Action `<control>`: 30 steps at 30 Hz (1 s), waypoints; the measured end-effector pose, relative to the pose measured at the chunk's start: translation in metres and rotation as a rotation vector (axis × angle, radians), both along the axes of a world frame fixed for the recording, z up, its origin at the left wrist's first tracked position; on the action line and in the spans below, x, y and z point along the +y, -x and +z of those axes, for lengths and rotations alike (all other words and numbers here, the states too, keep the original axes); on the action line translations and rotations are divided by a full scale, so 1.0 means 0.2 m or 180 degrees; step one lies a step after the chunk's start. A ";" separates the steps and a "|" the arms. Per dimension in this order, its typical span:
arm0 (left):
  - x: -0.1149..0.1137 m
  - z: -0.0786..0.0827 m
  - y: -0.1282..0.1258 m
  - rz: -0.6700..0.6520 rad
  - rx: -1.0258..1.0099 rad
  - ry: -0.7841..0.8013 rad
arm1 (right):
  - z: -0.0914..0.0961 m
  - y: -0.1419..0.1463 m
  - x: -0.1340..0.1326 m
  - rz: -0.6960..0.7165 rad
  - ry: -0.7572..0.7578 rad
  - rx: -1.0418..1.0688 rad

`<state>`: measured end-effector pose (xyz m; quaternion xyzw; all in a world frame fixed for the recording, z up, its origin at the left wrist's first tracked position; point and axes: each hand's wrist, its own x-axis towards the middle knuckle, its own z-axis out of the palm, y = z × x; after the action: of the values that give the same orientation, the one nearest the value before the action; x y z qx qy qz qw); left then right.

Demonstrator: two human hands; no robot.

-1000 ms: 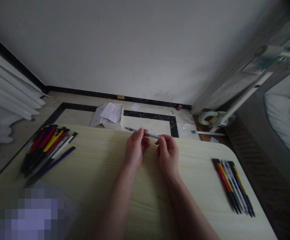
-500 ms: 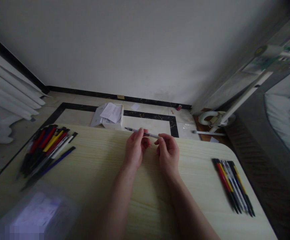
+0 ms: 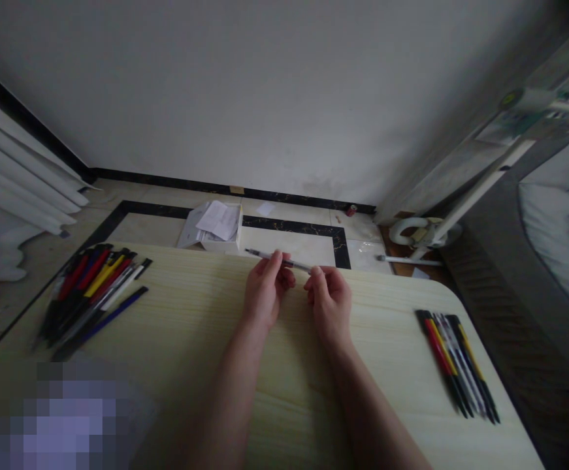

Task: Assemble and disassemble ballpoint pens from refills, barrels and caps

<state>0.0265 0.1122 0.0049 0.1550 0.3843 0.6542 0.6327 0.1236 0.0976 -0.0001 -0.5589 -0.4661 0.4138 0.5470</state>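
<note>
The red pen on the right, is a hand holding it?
No, the red pen lies on the table beside other pens, apart from the left hand and the right hand.

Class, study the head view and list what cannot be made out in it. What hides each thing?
All in the head view:
- Middle of the held pen: behind the grip of the left hand.
- Its right end: hidden by the right hand.
- Exact count in the left pen pile: overlap and blur.
- Pale object, lower left: pixelated.
- Writing on the papers: too small.
</note>
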 end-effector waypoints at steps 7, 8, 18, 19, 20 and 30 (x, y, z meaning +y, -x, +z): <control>0.00 -0.01 0.00 -0.0047 0.0019 -0.0059 | 0.00 -0.01 0.00 0.0045 0.0003 -0.0086; 0.00 -0.01 0.00 -0.0038 0.0021 -0.0071 | 0.00 -0.01 0.00 0.0060 -0.0006 -0.0088; 0.00 -0.02 0.00 -0.0001 0.0017 -0.0037 | -0.01 0.00 -0.01 0.0079 -0.0046 0.0018; 0.00 -0.02 0.00 0.0001 0.0011 -0.0035 | -0.01 0.00 -0.01 0.0082 -0.0050 0.0035; 0.00 -0.01 0.00 -0.0002 0.0003 -0.0034 | -0.01 0.00 -0.01 0.0081 -0.0054 0.0049; 0.00 -0.01 0.00 0.0001 0.0014 -0.0021 | -0.01 0.00 -0.01 0.0114 -0.0054 0.0139</control>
<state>0.0265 0.1124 0.0039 0.1584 0.3835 0.6552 0.6312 0.1241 0.0964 -0.0020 -0.5366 -0.4674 0.4317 0.5543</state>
